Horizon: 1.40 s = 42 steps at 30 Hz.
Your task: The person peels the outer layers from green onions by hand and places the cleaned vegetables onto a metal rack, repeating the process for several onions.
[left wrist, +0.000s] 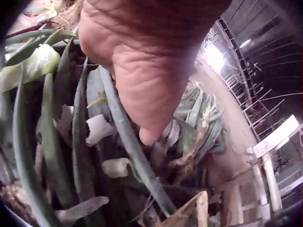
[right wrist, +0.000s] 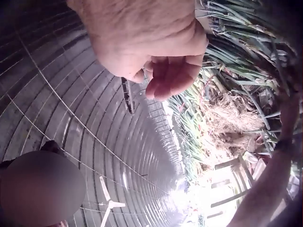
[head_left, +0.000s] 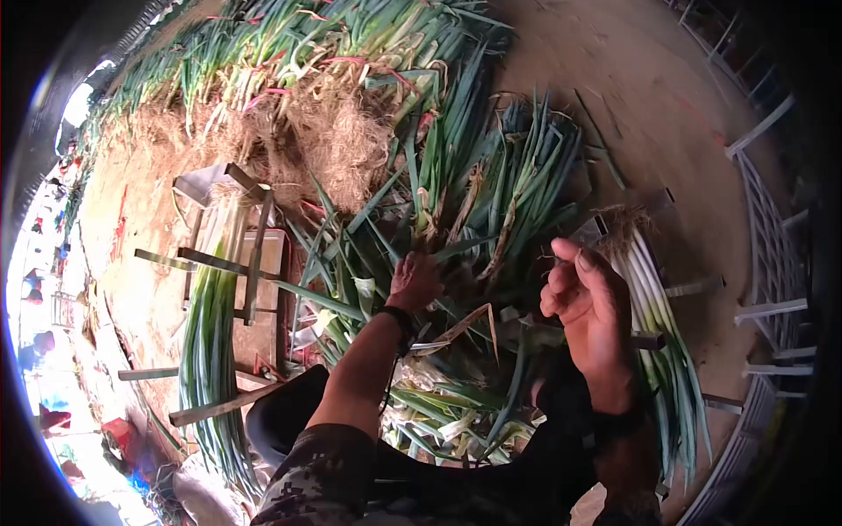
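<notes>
My left hand [head_left: 415, 282] reaches into a heap of long green onions [head_left: 452, 167], its back toward the head view and its fingertips hidden among the leaves. Close up in the left wrist view, the left hand [left wrist: 147, 80] hangs over flat green leaves [left wrist: 128, 137] and torn pale scraps [left wrist: 98, 128]; whether it grips a leaf I cannot tell. Raised near the right-hand bundle is my right hand [head_left: 589, 298], fingers loosely bent, with nothing visible in them. The right wrist view shows the same right hand [right wrist: 163, 61] with bent fingers and no object.
Metal racks hold trimmed green onions on both sides: a left bundle [head_left: 210, 307] and a right bundle [head_left: 658, 342]. Behind lies a large pile of onions with tangled roots [head_left: 338, 140]. Leaf scraps [head_left: 456, 403] cover the ground before my knees. A white railing [head_left: 763, 228] runs along the right.
</notes>
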### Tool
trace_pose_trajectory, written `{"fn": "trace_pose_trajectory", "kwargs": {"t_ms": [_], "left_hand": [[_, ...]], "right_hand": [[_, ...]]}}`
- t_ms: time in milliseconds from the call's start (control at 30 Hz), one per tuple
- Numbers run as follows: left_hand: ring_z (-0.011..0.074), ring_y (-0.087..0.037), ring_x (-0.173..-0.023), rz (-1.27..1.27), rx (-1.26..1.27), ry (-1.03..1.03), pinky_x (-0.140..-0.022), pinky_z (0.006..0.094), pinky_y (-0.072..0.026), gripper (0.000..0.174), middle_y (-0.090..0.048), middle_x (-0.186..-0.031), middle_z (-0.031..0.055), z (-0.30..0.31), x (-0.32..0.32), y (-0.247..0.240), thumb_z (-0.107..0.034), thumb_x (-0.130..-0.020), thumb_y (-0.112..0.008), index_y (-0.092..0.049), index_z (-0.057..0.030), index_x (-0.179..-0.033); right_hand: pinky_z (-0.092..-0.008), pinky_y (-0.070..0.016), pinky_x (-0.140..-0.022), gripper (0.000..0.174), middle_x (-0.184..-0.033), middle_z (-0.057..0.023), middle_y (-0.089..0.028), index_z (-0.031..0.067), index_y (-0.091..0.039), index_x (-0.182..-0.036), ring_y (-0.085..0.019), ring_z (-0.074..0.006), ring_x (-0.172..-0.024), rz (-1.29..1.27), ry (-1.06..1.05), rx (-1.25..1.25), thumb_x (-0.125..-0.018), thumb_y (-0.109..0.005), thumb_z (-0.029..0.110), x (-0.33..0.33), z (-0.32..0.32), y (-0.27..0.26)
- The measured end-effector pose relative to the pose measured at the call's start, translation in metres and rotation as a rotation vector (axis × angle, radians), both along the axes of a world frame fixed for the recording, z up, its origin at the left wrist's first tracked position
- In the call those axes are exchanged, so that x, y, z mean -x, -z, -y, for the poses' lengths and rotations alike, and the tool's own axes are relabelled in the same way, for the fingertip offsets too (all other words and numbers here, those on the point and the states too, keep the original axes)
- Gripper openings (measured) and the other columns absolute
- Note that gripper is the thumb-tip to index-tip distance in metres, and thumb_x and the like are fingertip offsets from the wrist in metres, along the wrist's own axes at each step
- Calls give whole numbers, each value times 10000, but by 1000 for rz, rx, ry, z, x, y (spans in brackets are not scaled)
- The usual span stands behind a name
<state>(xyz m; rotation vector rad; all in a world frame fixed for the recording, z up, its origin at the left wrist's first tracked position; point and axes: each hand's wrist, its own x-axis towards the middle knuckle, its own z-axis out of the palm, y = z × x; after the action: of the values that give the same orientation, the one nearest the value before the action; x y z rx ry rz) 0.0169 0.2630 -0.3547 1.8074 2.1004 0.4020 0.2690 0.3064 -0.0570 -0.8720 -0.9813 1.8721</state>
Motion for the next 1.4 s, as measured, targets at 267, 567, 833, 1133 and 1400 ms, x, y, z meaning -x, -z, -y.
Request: {"fn": "trace_pose_trajectory", "kwargs": {"t_ms": [267,567,833,1133,1400], "left_hand": [[326,-657,-1097,111,742,13,-946,501,-476,476,-699,-1100,204,97,-15,45,-516,-853,-575,-724,-124,-1078],[408,-637,-1028,121,588,130,-884,484,-511,337,-682,-1008,190,48,27,80,-355,-898,-580,-684,-70,-1044],[378,-665,-965,371,72,-418,-731,477,-558,288,-688,-992,190,13,33,102,-298,-897,-557,-656,-60,-1025],[270,-697,-821,-144,46,277,-708,406,-562,183,-702,-888,95,1,20,95,-224,-864,-580,-712,-102,-899],[271,-659,-922,-897,-528,463,-868,416,-515,239,-678,-1000,93,-15,106,-27,-226,-915,-589,-678,-77,-1080]], "right_hand": [[-292,-480,-641,325,-803,-60,-620,20,-653,-1189,-593,-153,-693,4,-23,17,-997,-568,268,26,-26,10],[-279,-484,-637,325,-818,-62,-643,30,-658,-1196,-598,-135,-684,9,-80,10,-994,-572,269,52,-44,16],[-278,-473,-629,327,-802,-57,-636,26,-655,-1194,-594,-149,-675,58,-53,43,-989,-571,267,48,-47,16],[-281,-440,-601,345,-768,-1,-557,42,-645,-1205,-524,-121,-667,-53,-93,76,-976,-583,293,56,-44,30],[-248,-469,-585,339,-826,41,-598,114,-635,-1218,-578,-85,-694,-44,-205,127,-970,-610,344,72,-40,52]]}}
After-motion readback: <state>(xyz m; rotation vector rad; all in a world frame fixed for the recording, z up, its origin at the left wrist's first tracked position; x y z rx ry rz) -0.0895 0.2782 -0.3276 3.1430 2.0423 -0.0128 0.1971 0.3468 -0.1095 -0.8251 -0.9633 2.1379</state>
